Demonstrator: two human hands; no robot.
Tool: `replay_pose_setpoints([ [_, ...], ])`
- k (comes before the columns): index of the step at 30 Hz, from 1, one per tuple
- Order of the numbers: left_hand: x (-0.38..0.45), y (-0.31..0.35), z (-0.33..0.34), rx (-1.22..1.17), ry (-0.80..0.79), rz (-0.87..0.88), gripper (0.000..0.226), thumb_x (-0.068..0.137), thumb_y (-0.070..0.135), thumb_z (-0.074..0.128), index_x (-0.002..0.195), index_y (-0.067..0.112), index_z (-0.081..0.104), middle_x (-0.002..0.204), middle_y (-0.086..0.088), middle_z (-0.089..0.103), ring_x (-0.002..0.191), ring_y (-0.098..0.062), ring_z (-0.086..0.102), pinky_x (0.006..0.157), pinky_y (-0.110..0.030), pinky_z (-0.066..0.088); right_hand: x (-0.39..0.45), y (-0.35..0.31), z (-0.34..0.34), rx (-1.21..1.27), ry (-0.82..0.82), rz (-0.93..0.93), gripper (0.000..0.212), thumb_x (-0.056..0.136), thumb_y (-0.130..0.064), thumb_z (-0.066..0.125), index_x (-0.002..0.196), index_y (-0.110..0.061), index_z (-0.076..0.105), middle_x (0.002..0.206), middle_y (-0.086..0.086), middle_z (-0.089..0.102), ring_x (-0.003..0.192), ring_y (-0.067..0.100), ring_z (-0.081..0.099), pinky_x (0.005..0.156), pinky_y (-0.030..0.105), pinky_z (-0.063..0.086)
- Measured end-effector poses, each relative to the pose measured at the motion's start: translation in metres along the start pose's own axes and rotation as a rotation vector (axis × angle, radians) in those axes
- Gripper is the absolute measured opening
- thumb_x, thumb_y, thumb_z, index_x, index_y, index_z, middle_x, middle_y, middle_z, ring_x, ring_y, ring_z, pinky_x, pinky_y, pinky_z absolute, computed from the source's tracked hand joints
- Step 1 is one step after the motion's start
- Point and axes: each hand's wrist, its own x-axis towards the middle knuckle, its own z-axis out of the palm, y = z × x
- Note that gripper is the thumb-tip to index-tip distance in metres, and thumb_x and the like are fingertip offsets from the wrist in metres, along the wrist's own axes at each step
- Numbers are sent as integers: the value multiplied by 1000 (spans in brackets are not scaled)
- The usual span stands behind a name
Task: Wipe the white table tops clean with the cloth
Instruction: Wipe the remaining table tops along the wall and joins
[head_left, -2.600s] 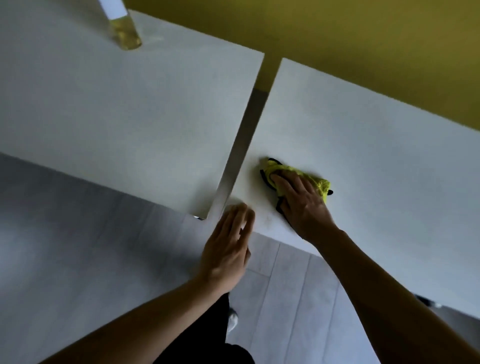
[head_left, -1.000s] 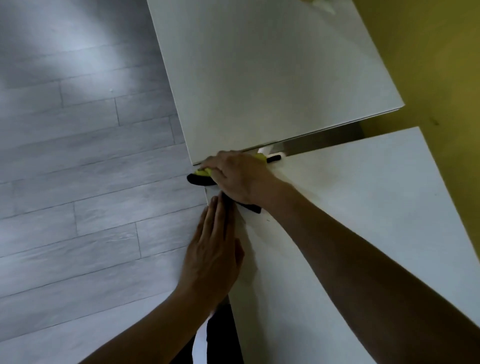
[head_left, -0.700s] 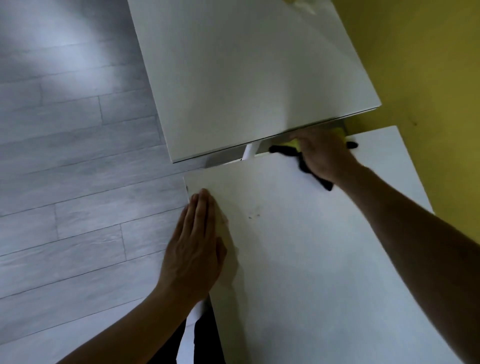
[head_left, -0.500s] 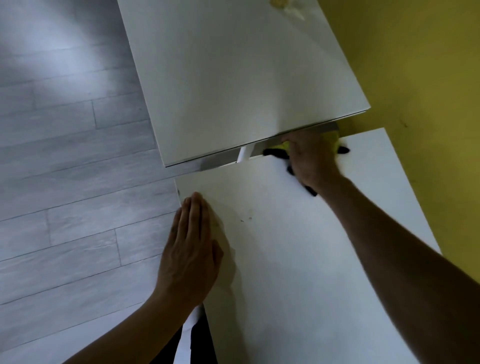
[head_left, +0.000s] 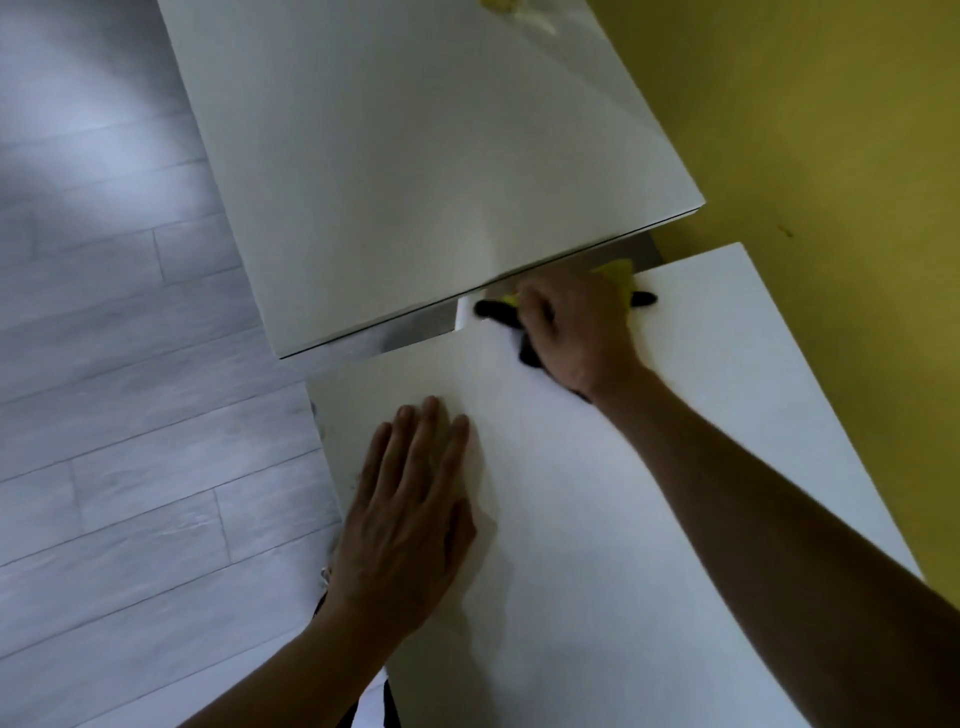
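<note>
Where two white tops meet at a narrow gap: one cloth, two hands, head view.

Cloth (head_left: 621, 273), yellow with black edging, lies at the far edge of the near table top (head_left: 623, 519), almost wholly under the right hand (head_left: 576, 332); its long axis runs along that edge, black tips showing to either side of the hand. Right hand: fingers bent down over the cloth, pressing it to the top. Left hand (head_left: 410, 514): flat, fingers straight and together, palm resting on the near top by its left edge, holding nothing, well apart from the cloth. Far table top (head_left: 415, 156) beyond the gap. Grey plank floor (head_left: 130, 415) left; yellow wall (head_left: 831, 156) right.
</note>
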Motion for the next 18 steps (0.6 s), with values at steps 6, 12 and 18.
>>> replay_pose_setpoints([
  [6,4,5,9,44,38,-48,67,101,36,46,159,3,37,169,-26,24,158,-45,20,127,-58,19,9,82,-18,-39,92,259,37,95,-30,37,71,-12,58,72,13,61,70,34,57,66,46,45],
  [12,41,46,23,-43,42,80,60,100,27,46,154,0,45,161,-24,41,152,-39,37,127,-51,26,-12,4,0,9,-7,62,39,97,-35,35,92,-15,69,89,6,68,84,30,62,79,44,48],
  [18,56,61,30,-37,-4,99,59,101,28,42,153,1,44,155,-25,47,147,-40,44,120,-54,38,-15,9,0,72,-31,-80,38,101,-36,37,105,-16,68,102,4,70,94,26,63,90,43,48],
])
